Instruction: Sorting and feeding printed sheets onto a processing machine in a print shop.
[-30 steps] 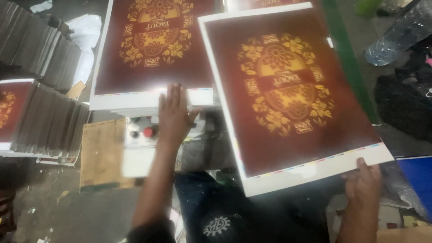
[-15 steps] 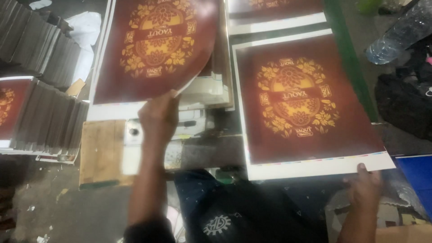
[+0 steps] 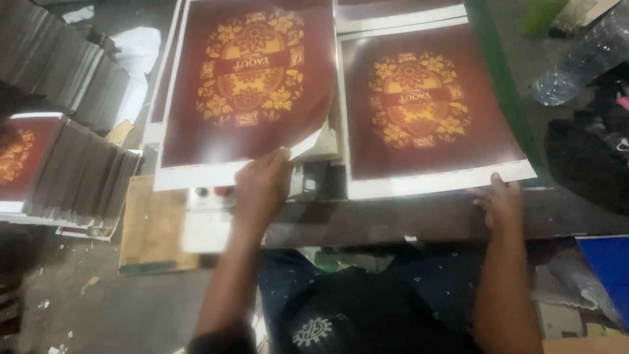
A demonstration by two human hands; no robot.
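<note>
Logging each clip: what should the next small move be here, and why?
Probably draw the lifted printed sheet off its stack: the left hand pinches its raised lower corner, while the right hand rests at the edge of the flat sheet alongside.

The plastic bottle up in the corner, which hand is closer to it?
The right hand. It rests at the edge of the right printed sheet, below and left of the plastic bottle. The left hand lifts the other sheet, much farther left.
</note>
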